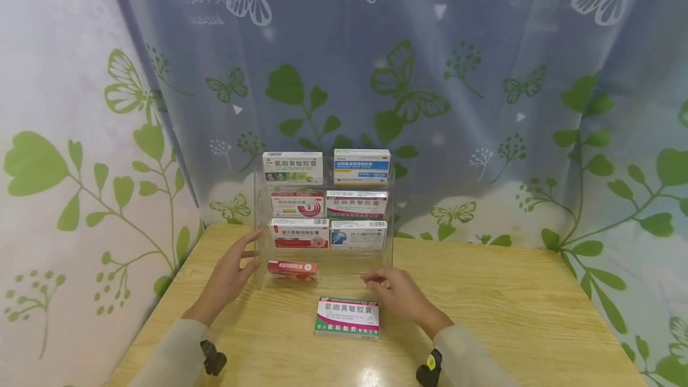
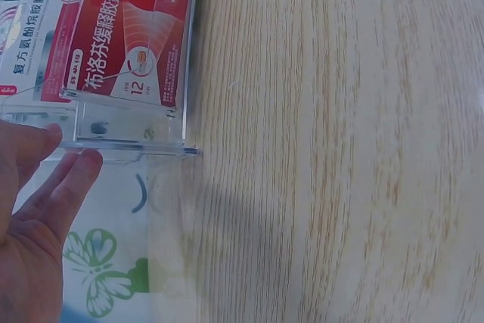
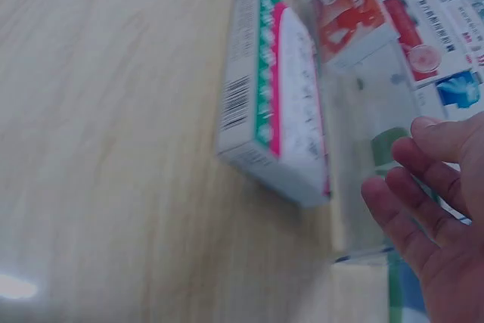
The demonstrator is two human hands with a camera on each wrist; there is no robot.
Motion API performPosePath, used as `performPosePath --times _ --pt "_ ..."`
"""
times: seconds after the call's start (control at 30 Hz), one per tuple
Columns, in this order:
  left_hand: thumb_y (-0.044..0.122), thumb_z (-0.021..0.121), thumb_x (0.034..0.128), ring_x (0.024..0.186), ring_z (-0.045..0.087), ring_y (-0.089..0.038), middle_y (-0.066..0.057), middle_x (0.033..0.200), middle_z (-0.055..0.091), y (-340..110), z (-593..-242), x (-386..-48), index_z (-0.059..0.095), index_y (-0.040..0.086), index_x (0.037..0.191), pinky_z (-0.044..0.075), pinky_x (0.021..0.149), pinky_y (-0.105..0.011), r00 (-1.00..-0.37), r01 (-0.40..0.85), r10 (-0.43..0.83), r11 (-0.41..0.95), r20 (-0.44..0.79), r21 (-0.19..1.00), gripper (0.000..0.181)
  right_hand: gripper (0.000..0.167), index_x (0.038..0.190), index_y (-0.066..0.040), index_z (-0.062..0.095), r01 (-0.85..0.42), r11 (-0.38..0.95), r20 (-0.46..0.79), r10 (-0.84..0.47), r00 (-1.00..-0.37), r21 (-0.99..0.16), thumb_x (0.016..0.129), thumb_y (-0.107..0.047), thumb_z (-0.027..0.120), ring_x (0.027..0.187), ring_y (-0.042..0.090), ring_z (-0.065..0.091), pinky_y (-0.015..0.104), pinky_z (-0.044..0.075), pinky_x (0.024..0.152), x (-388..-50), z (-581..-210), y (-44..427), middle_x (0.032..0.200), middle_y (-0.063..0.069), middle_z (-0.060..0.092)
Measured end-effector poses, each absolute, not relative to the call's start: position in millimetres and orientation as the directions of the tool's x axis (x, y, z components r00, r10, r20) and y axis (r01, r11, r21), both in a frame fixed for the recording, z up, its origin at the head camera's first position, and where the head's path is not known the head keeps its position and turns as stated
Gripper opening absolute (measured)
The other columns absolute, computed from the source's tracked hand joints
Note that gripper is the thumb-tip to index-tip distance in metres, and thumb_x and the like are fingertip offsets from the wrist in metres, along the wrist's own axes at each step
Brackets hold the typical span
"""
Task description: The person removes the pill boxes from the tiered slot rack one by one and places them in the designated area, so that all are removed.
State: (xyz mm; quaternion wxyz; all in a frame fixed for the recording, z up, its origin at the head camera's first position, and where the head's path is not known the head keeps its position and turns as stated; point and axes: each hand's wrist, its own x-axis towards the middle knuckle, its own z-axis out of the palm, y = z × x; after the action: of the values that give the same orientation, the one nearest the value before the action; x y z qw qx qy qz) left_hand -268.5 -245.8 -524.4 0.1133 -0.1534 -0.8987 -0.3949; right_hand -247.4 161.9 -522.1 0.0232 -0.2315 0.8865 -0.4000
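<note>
A clear display rack [image 1: 344, 260] stands on the wooden table with tiers of medicine boxes. My left hand [image 1: 228, 273] is at the rack's left side, its fingers extended and fingertips at the side panel [image 2: 136, 147]. Near it, a red-orange medicine box [image 1: 292, 270] sits in the lowest tier, left half. My right hand [image 1: 400, 294] hovers by the rack's lower right front, fingers loosely bent, holding nothing. A white, pink and green medicine box [image 1: 347, 317] lies flat on the table before the rack, apart from both hands.
Upper tiers hold pairs of boxes, among them a white-green box [image 1: 292, 168], a blue-white box [image 1: 362, 167], a red-white box [image 1: 298, 234] and a white box with a blue picture [image 1: 358, 236]. A patterned curtain [image 1: 344, 34] hangs behind the table [image 1: 510, 309].
</note>
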Motion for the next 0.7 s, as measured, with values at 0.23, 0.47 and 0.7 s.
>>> performPosePath --times 0.23,0.47,0.7 --pt "-0.006 0.065 0.1058 0.128 0.07 -0.046 -0.021 0.171 0.043 -245 -526 -270 0.04 0.014 0.168 0.068 0.092 -0.053 -0.934 0.349 0.177 0.633 0.31 0.691 0.069 0.023 0.129 -0.007 0.077 -0.393 0.553 0.161 -0.42 -0.893 -0.734 0.11 -0.014 0.067 0.117 0.028 0.075 0.04 0.067 0.097 -254 -503 148 0.127 0.01 0.079" --pt "-0.006 0.065 0.1056 0.127 0.07 -0.046 -0.021 0.17 0.044 -245 -526 -270 0.04 0.014 0.168 0.068 0.092 -0.051 -0.929 0.362 0.182 0.634 0.323 0.683 0.07 0.025 0.131 -0.007 0.075 -0.413 0.5 0.221 -0.398 -0.89 -0.761 0.108 -0.011 0.069 0.122 0.031 0.072 0.043 0.066 0.101 -260 -490 130 0.133 0.012 0.075" --pt "-0.004 0.065 0.1066 0.128 0.07 -0.046 -0.021 0.169 0.044 -246 -525 -269 0.04 0.013 0.167 0.067 0.093 -0.053 -0.93 0.36 0.183 0.638 0.32 0.681 0.068 0.027 0.132 -0.004 0.075 -0.429 0.48 0.243 -0.402 -0.883 -0.765 0.105 -0.006 0.071 0.125 0.034 0.071 0.044 0.065 0.104 -269 -488 107 0.134 0.014 0.075"
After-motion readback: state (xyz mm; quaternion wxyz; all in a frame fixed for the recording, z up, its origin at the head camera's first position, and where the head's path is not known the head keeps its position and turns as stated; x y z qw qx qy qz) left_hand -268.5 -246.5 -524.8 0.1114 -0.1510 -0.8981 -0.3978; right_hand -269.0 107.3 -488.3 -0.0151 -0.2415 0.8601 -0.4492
